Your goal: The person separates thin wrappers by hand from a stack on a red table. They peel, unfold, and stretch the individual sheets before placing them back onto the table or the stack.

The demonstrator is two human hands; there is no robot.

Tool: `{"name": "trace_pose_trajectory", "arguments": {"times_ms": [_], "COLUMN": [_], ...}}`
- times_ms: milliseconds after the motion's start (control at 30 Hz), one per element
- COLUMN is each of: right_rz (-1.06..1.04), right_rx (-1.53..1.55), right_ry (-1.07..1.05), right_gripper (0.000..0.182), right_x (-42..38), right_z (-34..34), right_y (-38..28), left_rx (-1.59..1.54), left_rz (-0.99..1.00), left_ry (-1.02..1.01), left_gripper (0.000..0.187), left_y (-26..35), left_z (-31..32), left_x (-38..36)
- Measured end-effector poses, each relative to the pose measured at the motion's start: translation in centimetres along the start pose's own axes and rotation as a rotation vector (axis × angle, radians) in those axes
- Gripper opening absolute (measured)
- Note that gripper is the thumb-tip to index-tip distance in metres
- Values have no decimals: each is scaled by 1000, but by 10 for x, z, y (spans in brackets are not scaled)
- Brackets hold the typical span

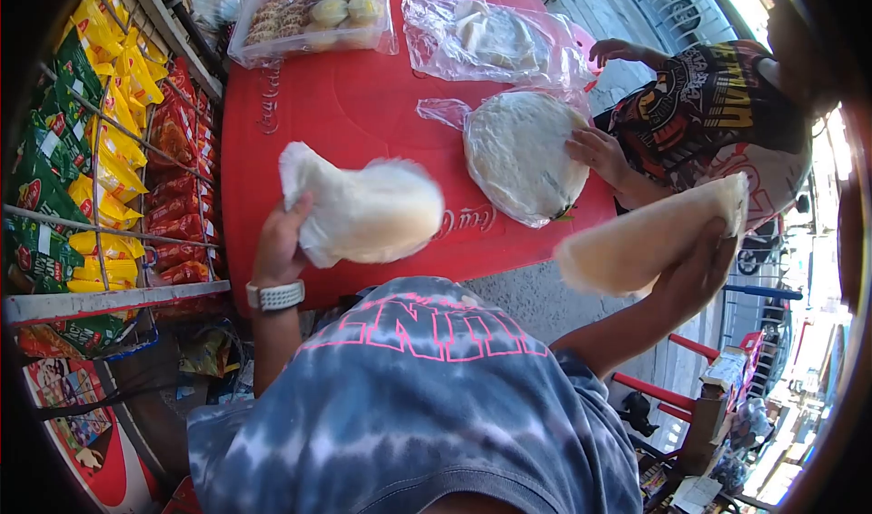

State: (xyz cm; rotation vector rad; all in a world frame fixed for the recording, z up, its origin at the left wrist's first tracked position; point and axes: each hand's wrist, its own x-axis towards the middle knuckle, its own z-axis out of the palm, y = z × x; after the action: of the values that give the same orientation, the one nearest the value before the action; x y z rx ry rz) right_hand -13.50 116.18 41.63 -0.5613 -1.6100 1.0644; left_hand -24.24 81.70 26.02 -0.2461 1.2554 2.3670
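Observation:
My left hand (282, 242), with a pale watch strap on its wrist, is closed on the edge of a soft pale pack (372, 212) in thin plastic. That pack is held over the red table, and its far end is blurred by motion. Out to the right, my right hand (713, 260) grips a second pale pack (649, 237), which looks folded over and is tilted upward. Between them on the table lies a round, flat, whitish stack (522, 146) in clear plastic. Another person's hand (597, 151) rests on its right side.
The red table (318, 119) carries a clear box of round baked goods (313, 14) and a flat plastic bag with whitish contents (490, 37). A wire rack (113, 160) of snack packets stands along the left. The other person (708, 105) is at the table's right edge.

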Motion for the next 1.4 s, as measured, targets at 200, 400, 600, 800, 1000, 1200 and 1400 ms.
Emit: {"name": "trace_pose_trajectory", "arguments": {"times_ms": [200, 400, 600, 800, 1000, 1200, 1400], "right_rz": [171, 216, 1, -4, 67, 95, -170], "right_rx": [309, 177, -197, -258, -197, -113, -160], "right_ry": [-246, -392, -385, -213, -226, -520, -774], "right_gripper": [22, 21, 20, 20, 19, 17, 20], "right_x": [-8, -18, 13, 7, -4, -1, 17], "right_z": [23, 29, 27, 10, -10, 1, 84], "right_y": [22, 24, 25, -5, -2, 22, 21], "left_rx": [100, 227, 94, 100, 100, 65, 39], "left_rz": [204, 302, 177, 104, 111, 132, 173], "left_ry": [154, 106, -26, -150, -193, -178, -173], "left_gripper": [36, 40, 40, 40, 44, 47, 47], "left_y": [60, 50, 56, 50, 56, 67, 70], "left_z": [10, 5, 14, 30, 35, 42, 37], "left_x": [-44, -49, -47, -34, -32, -35, -37]}}
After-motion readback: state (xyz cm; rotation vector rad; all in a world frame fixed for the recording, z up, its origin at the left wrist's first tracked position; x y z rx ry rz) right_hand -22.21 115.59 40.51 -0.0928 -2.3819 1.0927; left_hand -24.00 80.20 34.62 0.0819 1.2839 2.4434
